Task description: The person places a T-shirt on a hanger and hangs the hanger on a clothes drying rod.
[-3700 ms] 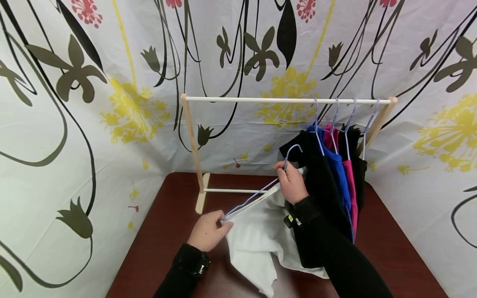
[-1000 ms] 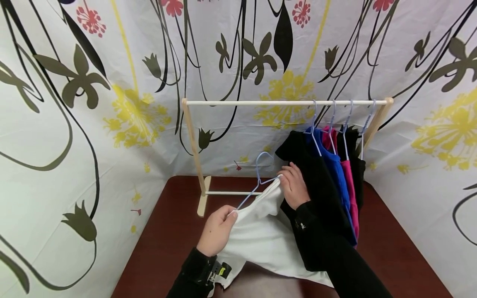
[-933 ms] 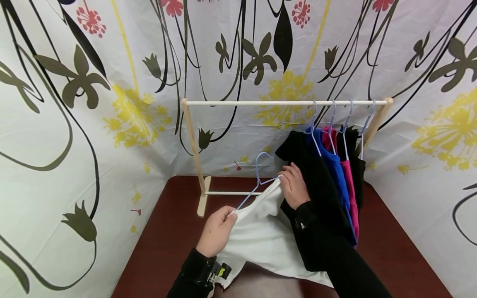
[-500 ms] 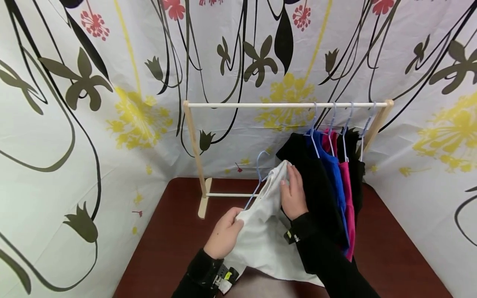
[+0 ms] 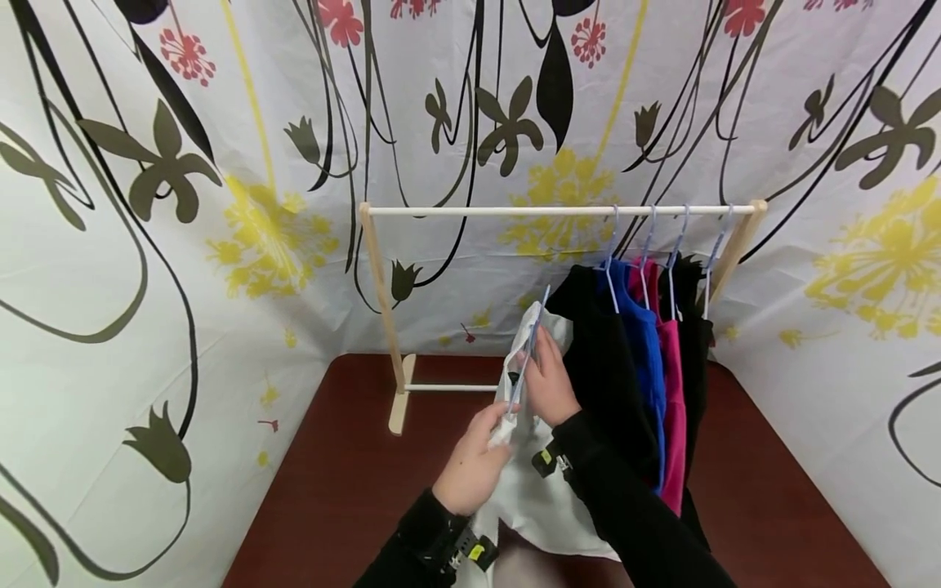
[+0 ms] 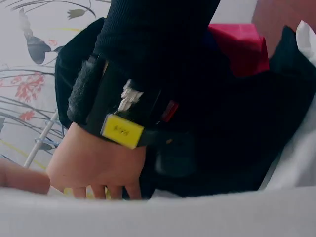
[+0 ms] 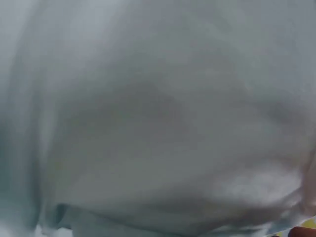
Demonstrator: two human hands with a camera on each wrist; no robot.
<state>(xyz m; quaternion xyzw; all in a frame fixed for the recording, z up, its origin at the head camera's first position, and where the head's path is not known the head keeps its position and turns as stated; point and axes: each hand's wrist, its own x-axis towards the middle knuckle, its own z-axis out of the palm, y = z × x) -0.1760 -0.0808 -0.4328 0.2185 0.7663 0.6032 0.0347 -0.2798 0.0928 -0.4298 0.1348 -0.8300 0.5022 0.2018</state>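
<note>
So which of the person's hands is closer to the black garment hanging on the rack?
The right hand. It holds the white garment right beside the black garment, about touching it. The left hand grips the white cloth lower down and farther left.

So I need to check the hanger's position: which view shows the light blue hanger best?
The head view: the light blue hanger runs up along the white garment between both hands. The left wrist view shows only the right hand and white cloth; the right wrist view only blurred white cloth.

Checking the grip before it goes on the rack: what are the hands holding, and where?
Left hand pinches the white shirt at a shoulder; right hand grips its hanger.
</note>
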